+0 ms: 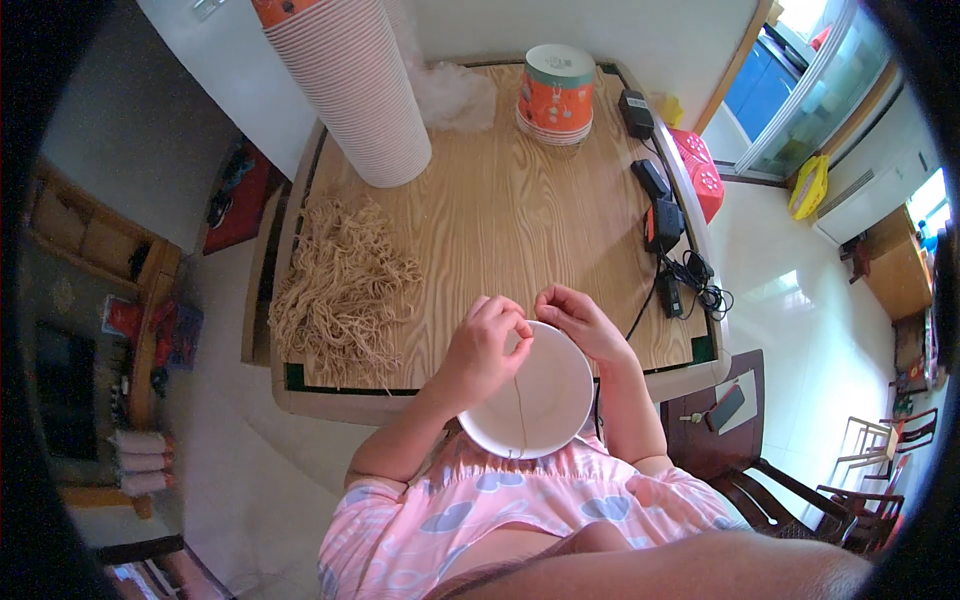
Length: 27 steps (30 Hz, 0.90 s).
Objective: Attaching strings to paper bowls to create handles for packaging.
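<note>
A paper bucket (562, 392), white inside, rests at my lap by the table's near edge with its opening facing up. Across its inside runs a thin tan string (521, 410), from beside my left fingers down to the near rim, where it passes through or over the edge. My left hand (488, 348) is closed in a pinch over the bucket's far left rim, at the string's upper end. At the far right rim my right hand (588, 325) has thumb and fingers pinched together; what lies between them is too small to tell.
A heap of tan strings (345, 285) lies on the left of the wooden table (480, 200). Behind it leans a tall stack of paper buckets (350, 95). A short orange and green bucket stack (556, 95) stands upside down at the back. Black adapters and cables (664, 225) line the right edge.
</note>
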Each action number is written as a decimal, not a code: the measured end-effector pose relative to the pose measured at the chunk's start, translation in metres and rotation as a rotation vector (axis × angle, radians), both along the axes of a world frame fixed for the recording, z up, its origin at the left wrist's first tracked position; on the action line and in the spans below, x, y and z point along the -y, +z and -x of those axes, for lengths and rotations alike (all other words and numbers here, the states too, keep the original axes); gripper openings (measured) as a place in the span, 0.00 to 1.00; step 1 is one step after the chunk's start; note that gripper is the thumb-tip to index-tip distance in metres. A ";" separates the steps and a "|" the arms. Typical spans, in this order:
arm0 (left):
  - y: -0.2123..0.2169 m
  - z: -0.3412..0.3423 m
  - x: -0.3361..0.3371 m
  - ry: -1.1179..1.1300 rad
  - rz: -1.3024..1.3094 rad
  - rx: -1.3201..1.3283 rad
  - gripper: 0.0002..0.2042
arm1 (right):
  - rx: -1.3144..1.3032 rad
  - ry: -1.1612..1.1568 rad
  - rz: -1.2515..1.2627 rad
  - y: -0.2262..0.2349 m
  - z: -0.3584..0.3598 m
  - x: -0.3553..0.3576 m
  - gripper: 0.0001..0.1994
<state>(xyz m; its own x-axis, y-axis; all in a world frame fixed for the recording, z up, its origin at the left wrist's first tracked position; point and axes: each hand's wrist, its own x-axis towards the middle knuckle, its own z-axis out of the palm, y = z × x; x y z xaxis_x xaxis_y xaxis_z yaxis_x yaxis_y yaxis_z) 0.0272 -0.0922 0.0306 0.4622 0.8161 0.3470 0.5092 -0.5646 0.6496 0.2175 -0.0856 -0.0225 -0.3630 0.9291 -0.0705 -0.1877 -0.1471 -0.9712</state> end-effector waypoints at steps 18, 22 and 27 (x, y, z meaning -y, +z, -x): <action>-0.025 0.007 -0.036 -0.171 0.796 0.368 0.07 | 0.178 -0.104 -0.118 0.020 0.011 -0.001 0.03; -0.034 0.005 -0.035 -0.204 0.691 0.281 0.06 | 0.208 -0.159 -0.139 0.024 0.012 0.003 0.03; -0.031 0.005 -0.028 -0.114 0.715 0.343 0.07 | 0.338 -0.333 -0.161 0.043 0.012 0.022 0.05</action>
<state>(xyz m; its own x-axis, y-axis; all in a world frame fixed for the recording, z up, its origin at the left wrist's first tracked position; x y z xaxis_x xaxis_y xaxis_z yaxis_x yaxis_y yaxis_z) 0.0223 -0.0638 -0.0001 0.5187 0.8485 -0.1045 0.1797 0.0113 0.9837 0.2051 -0.1079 0.0207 -0.0266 0.9994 0.0207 0.1303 0.0240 -0.9912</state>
